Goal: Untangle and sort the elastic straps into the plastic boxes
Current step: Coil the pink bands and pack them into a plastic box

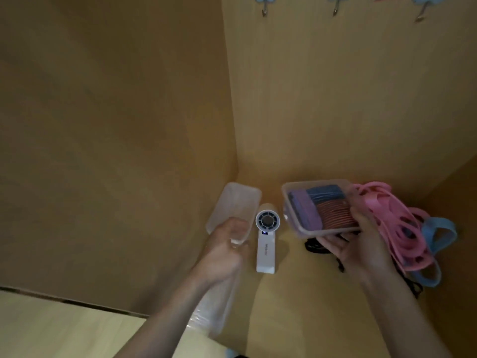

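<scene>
My right hand (361, 244) grips the near edge of a clear plastic box (291, 202), which is tilted and holds folded purple, blue and red straps. My left hand (227, 244) holds an empty clear box (237, 200) by its near end. To the right lies a tangled heap of pink straps (392, 218) with a blue strap (438, 228) and black straps (315, 246) partly hidden under the box and my hand.
A white hand-held fan (265, 244) lies between the two boxes. Another clear plastic piece (219, 313) lies under my left forearm. Wooden walls close in the corner at the back and left. Metal hooks (335, 9) hang on the back wall.
</scene>
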`<action>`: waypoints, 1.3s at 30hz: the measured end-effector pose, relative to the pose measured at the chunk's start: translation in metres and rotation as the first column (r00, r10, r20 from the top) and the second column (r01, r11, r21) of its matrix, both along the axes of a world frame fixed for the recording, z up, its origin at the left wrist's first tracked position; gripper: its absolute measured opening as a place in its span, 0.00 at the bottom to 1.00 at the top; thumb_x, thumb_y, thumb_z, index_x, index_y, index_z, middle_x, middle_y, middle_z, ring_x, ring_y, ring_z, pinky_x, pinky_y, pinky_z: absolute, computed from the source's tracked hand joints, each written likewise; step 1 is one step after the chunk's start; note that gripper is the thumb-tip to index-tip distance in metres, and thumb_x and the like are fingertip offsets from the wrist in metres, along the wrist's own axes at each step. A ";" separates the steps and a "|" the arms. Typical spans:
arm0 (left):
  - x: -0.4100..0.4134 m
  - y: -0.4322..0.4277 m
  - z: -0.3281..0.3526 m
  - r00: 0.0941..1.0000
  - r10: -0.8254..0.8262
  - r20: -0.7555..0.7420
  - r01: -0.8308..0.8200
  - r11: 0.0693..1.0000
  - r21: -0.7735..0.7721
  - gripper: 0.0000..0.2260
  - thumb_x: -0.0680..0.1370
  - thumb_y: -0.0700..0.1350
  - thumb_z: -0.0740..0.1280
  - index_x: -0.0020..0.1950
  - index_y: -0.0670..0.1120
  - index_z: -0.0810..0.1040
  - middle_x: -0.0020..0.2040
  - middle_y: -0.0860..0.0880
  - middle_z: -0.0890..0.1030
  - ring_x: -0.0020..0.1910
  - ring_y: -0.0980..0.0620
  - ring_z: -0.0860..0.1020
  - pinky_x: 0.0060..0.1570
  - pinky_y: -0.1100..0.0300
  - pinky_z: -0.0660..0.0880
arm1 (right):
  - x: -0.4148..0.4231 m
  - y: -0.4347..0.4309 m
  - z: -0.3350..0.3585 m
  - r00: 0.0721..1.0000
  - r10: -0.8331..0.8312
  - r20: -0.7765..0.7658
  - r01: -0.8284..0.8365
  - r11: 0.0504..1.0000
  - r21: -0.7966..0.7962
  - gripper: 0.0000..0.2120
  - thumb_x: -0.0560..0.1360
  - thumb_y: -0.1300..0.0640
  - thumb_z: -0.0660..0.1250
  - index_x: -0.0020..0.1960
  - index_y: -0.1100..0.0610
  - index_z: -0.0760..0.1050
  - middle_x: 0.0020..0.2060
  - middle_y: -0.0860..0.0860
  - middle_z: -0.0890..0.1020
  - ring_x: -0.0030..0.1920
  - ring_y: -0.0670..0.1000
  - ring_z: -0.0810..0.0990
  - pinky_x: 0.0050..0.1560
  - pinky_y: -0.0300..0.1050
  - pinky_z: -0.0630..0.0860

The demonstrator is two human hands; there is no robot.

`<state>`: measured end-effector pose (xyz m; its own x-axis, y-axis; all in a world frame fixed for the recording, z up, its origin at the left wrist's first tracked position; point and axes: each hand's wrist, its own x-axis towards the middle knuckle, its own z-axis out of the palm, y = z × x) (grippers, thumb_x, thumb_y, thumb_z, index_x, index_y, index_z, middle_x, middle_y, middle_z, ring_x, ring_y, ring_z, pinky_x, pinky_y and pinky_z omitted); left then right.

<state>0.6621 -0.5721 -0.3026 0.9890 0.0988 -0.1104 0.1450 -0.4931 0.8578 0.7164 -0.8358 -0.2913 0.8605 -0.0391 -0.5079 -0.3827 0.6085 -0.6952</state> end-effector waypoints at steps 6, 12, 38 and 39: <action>0.028 0.035 -0.041 0.931 -0.302 -0.207 0.339 0.498 0.798 0.24 0.68 0.46 0.60 0.65 0.55 0.77 0.61 0.54 0.77 0.66 0.49 0.71 0.66 0.55 0.55 | 0.009 0.001 0.007 0.999 -0.040 0.003 0.040 0.999 -0.009 0.21 0.81 0.49 0.64 0.72 0.53 0.72 0.61 0.59 0.79 0.52 0.60 0.83 0.42 0.56 0.85; 0.037 0.031 -0.046 0.927 -0.326 -0.185 0.304 0.366 0.880 0.17 0.68 0.40 0.62 0.52 0.52 0.83 0.46 0.53 0.83 0.48 0.50 0.81 0.58 0.53 0.65 | 0.009 0.007 0.010 0.999 0.037 0.002 -0.037 0.998 -0.041 0.07 0.82 0.53 0.62 0.54 0.46 0.79 0.56 0.57 0.83 0.50 0.61 0.85 0.51 0.60 0.82; -0.126 0.014 -0.028 0.757 -0.593 0.275 0.092 0.513 0.854 0.15 0.81 0.44 0.56 0.40 0.56 0.78 0.35 0.56 0.73 0.32 0.56 0.74 0.44 0.60 0.64 | 0.173 0.131 -0.015 0.724 0.666 -0.178 -0.653 0.579 -0.488 0.06 0.80 0.54 0.68 0.53 0.55 0.75 0.49 0.53 0.81 0.48 0.51 0.79 0.41 0.47 0.77; -0.126 0.010 -0.028 0.753 -0.601 0.269 0.104 0.512 0.853 0.11 0.79 0.45 0.60 0.40 0.56 0.77 0.34 0.56 0.72 0.32 0.56 0.74 0.43 0.60 0.64 | 0.177 0.134 -0.021 0.716 0.672 -0.187 -0.661 0.568 -0.490 0.05 0.80 0.54 0.67 0.53 0.55 0.75 0.48 0.52 0.81 0.48 0.51 0.79 0.41 0.47 0.76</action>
